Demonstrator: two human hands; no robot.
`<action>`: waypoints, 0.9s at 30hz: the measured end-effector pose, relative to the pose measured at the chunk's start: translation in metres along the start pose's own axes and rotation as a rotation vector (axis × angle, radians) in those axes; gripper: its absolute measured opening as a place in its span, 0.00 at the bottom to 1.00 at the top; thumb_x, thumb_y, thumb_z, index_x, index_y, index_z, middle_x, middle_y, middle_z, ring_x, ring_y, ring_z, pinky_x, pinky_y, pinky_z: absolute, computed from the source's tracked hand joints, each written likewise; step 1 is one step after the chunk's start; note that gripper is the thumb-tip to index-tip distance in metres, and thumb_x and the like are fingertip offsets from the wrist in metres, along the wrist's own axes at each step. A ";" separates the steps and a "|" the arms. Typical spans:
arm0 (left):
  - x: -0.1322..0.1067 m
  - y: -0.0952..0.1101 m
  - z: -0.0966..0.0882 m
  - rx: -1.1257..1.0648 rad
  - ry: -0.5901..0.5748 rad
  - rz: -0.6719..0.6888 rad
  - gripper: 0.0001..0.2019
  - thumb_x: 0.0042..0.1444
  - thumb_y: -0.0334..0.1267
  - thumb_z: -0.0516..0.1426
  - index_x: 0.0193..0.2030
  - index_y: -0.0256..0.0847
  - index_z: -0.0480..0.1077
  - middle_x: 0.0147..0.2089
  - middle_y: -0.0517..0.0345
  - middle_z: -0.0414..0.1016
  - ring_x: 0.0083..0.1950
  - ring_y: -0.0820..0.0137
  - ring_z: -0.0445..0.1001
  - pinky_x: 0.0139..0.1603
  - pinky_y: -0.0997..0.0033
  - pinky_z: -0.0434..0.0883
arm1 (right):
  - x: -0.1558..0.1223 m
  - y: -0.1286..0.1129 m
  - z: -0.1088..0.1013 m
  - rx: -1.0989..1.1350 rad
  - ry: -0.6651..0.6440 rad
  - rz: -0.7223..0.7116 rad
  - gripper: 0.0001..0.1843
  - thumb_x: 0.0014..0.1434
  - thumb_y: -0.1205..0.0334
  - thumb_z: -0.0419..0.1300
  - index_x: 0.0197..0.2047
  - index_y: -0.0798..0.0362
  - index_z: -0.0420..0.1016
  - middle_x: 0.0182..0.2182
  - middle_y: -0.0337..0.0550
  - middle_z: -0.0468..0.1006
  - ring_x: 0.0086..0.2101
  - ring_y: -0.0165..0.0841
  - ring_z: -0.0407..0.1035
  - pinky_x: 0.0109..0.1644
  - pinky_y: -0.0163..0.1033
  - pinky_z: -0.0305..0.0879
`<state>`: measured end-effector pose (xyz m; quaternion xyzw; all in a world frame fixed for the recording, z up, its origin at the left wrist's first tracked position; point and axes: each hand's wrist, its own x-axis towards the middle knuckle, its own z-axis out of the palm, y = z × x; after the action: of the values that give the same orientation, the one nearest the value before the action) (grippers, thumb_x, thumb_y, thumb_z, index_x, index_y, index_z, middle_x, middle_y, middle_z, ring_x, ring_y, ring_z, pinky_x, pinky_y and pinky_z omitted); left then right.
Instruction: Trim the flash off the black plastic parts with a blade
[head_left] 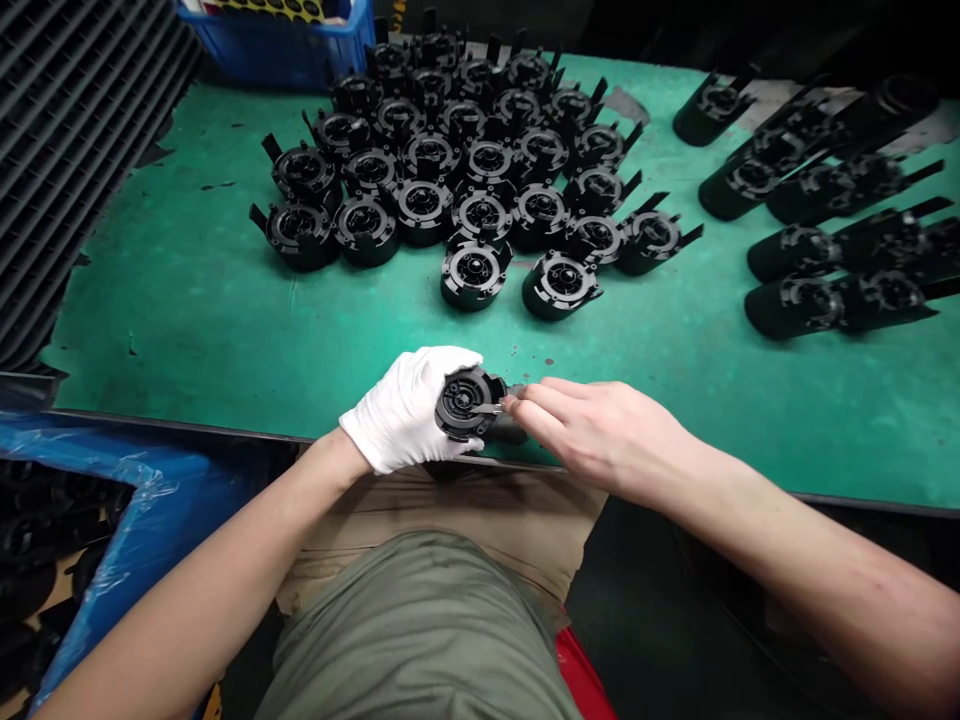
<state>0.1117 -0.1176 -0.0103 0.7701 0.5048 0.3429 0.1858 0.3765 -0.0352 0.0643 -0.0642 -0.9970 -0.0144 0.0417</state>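
In a white glove, my left hand (409,410) is wrapped around a round black plastic housing (463,398), its ringed inner face turned up toward me. My bare right hand (581,425) pinches a small knife (489,408), whose thin metal blade reaches over the housing's right side. Fingers hide most of the knife's handle. Both hands are at the front edge of the green table. Beyond them stand several similar black housings (475,272) in close rows, many with upright tabs.
Taller black cylindrical parts (795,305) stand at the right of the green tabletop (187,330). A blue bin (285,50) is at the back left, beside stacked black ribbed trays (82,150). Below left, a blue plastic-lined box (161,500) holds more black parts.
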 end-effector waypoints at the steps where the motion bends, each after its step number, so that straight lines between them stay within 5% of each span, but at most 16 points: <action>1: 0.000 -0.001 0.000 0.005 0.002 -0.003 0.47 0.45 0.53 0.78 0.68 0.41 0.65 0.62 0.39 0.80 0.61 0.44 0.83 0.62 0.43 0.81 | 0.001 0.005 -0.001 0.019 -0.016 -0.023 0.12 0.75 0.74 0.50 0.46 0.54 0.72 0.36 0.43 0.77 0.34 0.33 0.69 0.32 0.39 0.58; 8: -0.002 -0.004 0.002 -0.004 -0.020 -0.006 0.49 0.46 0.56 0.78 0.69 0.41 0.63 0.63 0.38 0.79 0.63 0.44 0.82 0.65 0.42 0.80 | 0.000 0.017 0.005 0.073 -0.037 -0.086 0.12 0.78 0.71 0.50 0.46 0.52 0.73 0.36 0.42 0.79 0.35 0.34 0.69 0.33 0.39 0.60; 15: -0.005 0.008 -0.007 0.017 -0.018 0.000 0.39 0.53 0.41 0.72 0.70 0.41 0.63 0.63 0.39 0.78 0.63 0.46 0.81 0.64 0.44 0.79 | -0.024 -0.022 0.026 0.291 0.237 0.400 0.10 0.78 0.64 0.57 0.60 0.52 0.71 0.45 0.46 0.83 0.41 0.34 0.79 0.41 0.38 0.73; 18: -0.012 0.015 -0.006 0.057 0.060 -0.078 0.37 0.48 0.55 0.78 0.58 0.44 0.70 0.56 0.44 0.80 0.56 0.48 0.83 0.59 0.47 0.81 | -0.029 -0.047 0.028 0.340 0.224 0.504 0.11 0.78 0.64 0.57 0.61 0.52 0.70 0.47 0.46 0.83 0.42 0.34 0.81 0.43 0.38 0.74; 22: -0.023 0.022 0.000 0.204 0.260 -0.140 0.40 0.44 0.69 0.76 0.50 0.44 0.68 0.57 0.41 0.77 0.58 0.47 0.80 0.58 0.45 0.82 | -0.029 -0.055 0.021 0.245 0.207 0.541 0.12 0.78 0.64 0.58 0.62 0.52 0.71 0.46 0.45 0.84 0.42 0.34 0.81 0.41 0.37 0.73; 27: -0.022 0.019 -0.004 0.097 0.192 -0.087 0.47 0.44 0.68 0.77 0.61 0.44 0.65 0.69 0.35 0.72 0.69 0.44 0.76 0.68 0.40 0.78 | -0.023 -0.040 0.011 0.115 0.184 0.495 0.14 0.78 0.66 0.59 0.63 0.55 0.72 0.44 0.45 0.84 0.40 0.34 0.79 0.40 0.39 0.71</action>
<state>0.1152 -0.1460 -0.0030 0.7190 0.5693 0.3820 0.1138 0.3934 -0.0776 0.0508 -0.3017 -0.9422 0.0472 0.1380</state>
